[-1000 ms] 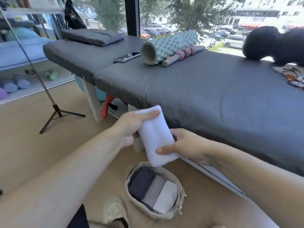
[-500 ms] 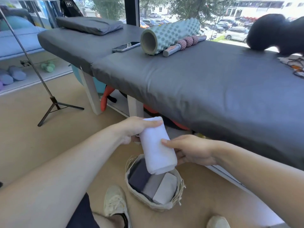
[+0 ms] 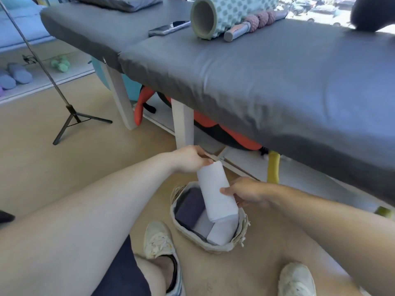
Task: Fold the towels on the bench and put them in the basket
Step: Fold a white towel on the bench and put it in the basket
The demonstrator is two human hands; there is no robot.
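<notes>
Folded white towel [image 3: 215,192]: tilted over the basket [image 3: 222,245], lower end inside it. Left hand [image 3: 191,159] pinches its top end; right hand [image 3: 248,192] grips its side, fingers curled. Basket holds a dark folded towel [image 3: 189,207] and two pale ones [image 3: 222,231].

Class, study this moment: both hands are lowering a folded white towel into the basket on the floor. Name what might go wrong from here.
1. The basket already holds a dark towel and two pale ones, so the white towel may not fit and could come unfolded if it is pushed in.
2. The left hand and right hand grip it only at its top and side; it might slip and unroll.
</notes>
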